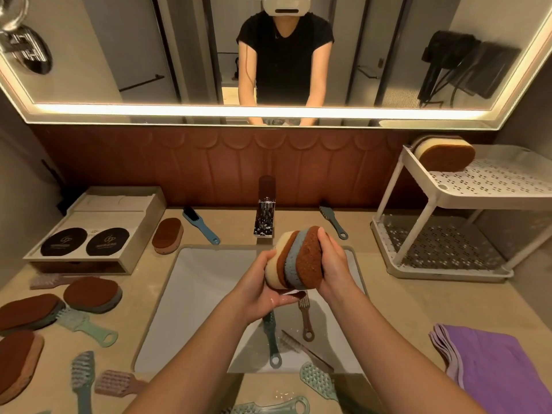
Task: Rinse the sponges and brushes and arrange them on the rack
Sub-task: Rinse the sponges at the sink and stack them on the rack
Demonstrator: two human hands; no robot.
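1. Head view: both hands meet over the sink point(194, 294). The left hand point(263, 291) is cupped underneath and the right hand point(334, 264) is clamped on the far side, with a pair of sponges point(298, 261) pressed face to face between them
2. The fingers point(324, 239) of each hand curl snugly round the pair, the left on the cream foam side and the right on the brown scouring side. Squeezing from both flanks looks meant to wring water out, and holding the pair above the basin lets drips fall there and not on the tabletop point(388, 309)
3. The pair sits just below and in front of the faucet point(264, 219); whether water is running I cannot tell
4. Three brushes lie in the sink beneath the hands: a teal brush point(273, 345), a brown brush point(306, 321) and a thin bristle brush point(304, 351), probably parked there to be rinsed
5. The rack point(493, 192) stands at the right of the tabletop, well apart from the hands. One racked sponge point(445, 155) leans on its edge in the back corner of the upper shelf, likely propped so that it drains
6. Loose sponges point(92, 294) and loose brushes point(86, 324) lie on the tabletop left of the sink, so I judge the task to be at an early stage. The wrung pair would sensibly go next to the racked sponge
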